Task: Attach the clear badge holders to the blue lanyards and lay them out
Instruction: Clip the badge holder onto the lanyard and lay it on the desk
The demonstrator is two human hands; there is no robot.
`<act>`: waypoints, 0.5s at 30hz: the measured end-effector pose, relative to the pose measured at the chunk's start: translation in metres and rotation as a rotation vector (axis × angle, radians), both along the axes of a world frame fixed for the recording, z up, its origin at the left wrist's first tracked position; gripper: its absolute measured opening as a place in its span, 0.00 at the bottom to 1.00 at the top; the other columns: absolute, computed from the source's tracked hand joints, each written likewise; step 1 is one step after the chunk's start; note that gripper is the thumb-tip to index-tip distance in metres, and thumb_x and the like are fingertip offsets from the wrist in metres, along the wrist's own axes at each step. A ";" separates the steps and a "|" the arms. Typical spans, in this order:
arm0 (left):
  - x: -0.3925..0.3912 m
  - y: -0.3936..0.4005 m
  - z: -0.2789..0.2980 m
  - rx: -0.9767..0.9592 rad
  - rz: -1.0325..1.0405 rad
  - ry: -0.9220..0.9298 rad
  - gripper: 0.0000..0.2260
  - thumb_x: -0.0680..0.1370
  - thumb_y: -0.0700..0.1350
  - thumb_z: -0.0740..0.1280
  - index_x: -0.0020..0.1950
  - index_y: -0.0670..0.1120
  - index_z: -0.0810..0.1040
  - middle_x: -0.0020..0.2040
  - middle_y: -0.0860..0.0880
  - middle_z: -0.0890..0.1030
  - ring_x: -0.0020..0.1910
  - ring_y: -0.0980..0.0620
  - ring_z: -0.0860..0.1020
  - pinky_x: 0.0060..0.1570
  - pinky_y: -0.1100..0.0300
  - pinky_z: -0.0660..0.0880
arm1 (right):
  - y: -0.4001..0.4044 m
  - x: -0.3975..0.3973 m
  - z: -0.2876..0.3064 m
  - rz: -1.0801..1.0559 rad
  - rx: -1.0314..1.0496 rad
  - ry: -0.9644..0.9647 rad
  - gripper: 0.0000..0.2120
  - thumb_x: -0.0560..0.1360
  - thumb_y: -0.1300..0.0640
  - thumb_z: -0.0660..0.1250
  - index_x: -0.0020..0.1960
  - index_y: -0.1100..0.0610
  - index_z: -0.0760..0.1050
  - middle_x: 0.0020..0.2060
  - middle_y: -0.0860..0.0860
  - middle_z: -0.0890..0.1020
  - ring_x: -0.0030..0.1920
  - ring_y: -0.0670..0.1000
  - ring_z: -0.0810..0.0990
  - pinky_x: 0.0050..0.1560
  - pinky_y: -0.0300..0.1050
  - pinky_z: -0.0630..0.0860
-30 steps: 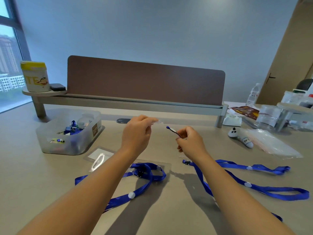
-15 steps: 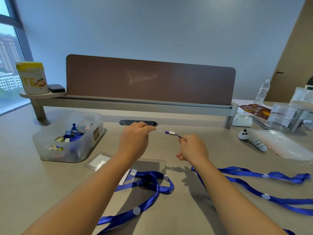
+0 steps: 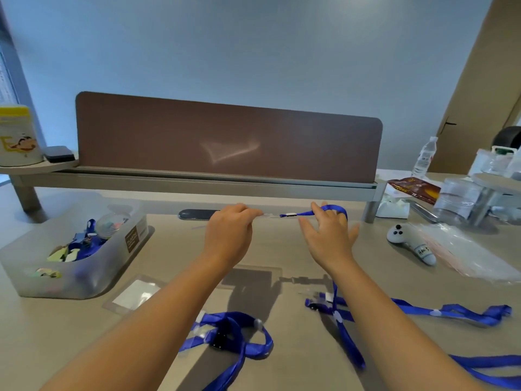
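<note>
My left hand (image 3: 228,238) is raised over the desk and pinches the edge of a clear badge holder (image 3: 266,216), which is barely visible. The white-tipped clip end of a blue lanyard (image 3: 293,214) meets that holder. Its strap loops over the spread, straight fingers of my right hand (image 3: 329,238) and hangs down to the table. A second blue lanyard (image 3: 239,337) lies coiled near me with a clear holder (image 3: 203,331) at its clip. Another clear holder with a white insert (image 3: 135,294) lies flat on the left.
A translucent bin (image 3: 84,277) of clips and lanyards stands at the left. More blue lanyards (image 3: 451,311) trail across the right. A white controller (image 3: 408,244) and a plastic bag (image 3: 473,258) lie at right. A brown divider (image 3: 225,142) closes the back.
My right hand has let go of its pinch on the lanyard end and spread its fingers, with the strap now looped over them. The view has tilted up slightly.
</note>
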State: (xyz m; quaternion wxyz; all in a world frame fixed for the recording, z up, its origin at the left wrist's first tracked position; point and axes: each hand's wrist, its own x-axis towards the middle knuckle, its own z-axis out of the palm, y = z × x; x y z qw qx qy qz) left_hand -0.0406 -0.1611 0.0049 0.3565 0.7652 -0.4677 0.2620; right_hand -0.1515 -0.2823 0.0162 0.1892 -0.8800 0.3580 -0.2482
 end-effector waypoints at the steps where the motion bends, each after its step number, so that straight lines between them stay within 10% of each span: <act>1: -0.003 -0.012 0.003 -0.011 -0.021 0.015 0.12 0.75 0.34 0.59 0.53 0.42 0.78 0.49 0.38 0.83 0.46 0.38 0.78 0.44 0.49 0.76 | -0.010 -0.004 0.005 -0.024 -0.026 0.020 0.23 0.79 0.49 0.52 0.72 0.53 0.59 0.74 0.52 0.61 0.74 0.55 0.55 0.73 0.62 0.40; 9: -0.011 -0.094 0.027 -0.109 -0.106 -0.074 0.13 0.70 0.29 0.64 0.52 0.41 0.79 0.43 0.39 0.84 0.39 0.38 0.80 0.38 0.46 0.80 | -0.082 -0.025 0.061 -0.179 -0.277 -0.030 0.21 0.79 0.49 0.51 0.70 0.52 0.65 0.74 0.54 0.63 0.74 0.55 0.57 0.73 0.63 0.42; 15: 0.025 -0.081 -0.016 -0.013 -0.027 -0.042 0.13 0.70 0.30 0.64 0.51 0.42 0.79 0.42 0.39 0.84 0.38 0.39 0.80 0.36 0.49 0.79 | -0.090 0.005 0.013 -0.054 -0.099 0.059 0.19 0.78 0.53 0.54 0.64 0.62 0.69 0.65 0.62 0.73 0.65 0.61 0.69 0.65 0.55 0.63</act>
